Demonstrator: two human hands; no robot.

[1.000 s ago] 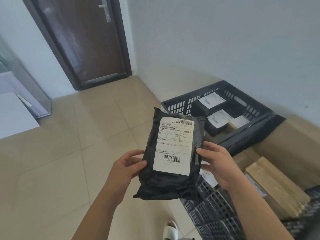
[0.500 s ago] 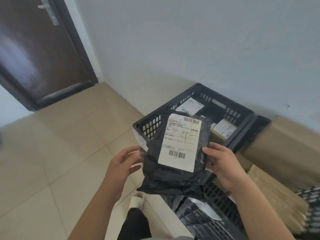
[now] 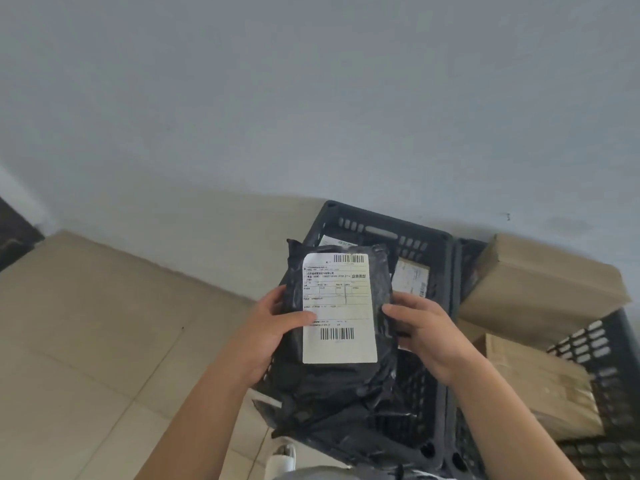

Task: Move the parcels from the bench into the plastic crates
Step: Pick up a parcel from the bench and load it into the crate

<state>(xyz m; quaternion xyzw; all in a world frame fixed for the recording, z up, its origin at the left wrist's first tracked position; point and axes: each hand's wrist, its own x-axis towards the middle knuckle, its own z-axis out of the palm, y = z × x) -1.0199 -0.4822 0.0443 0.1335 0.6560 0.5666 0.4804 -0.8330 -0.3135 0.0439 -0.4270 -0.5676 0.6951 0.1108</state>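
Left hand [image 3: 273, 327] and right hand [image 3: 424, 329] clamped on opposite edges of black parcel [image 3: 332, 375], thumbs on top, forearms converging; held above dark crate [image 3: 446, 271]

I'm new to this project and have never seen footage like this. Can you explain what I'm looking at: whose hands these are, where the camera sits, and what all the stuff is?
There is no machine here: a person wears a camera on the head, looking forward and down, so the picture shows their own bare arms. The left hand and right hand together hold a black plastic mailer parcel by its two sides, its white shipping label facing up. Right beneath it is a dark plastic crate standing on a tiled floor against a pale wall; labelled parcels already lie inside. To the right sit brown cardboard boxes, and one box lies in a second crate. The bench is not in view.
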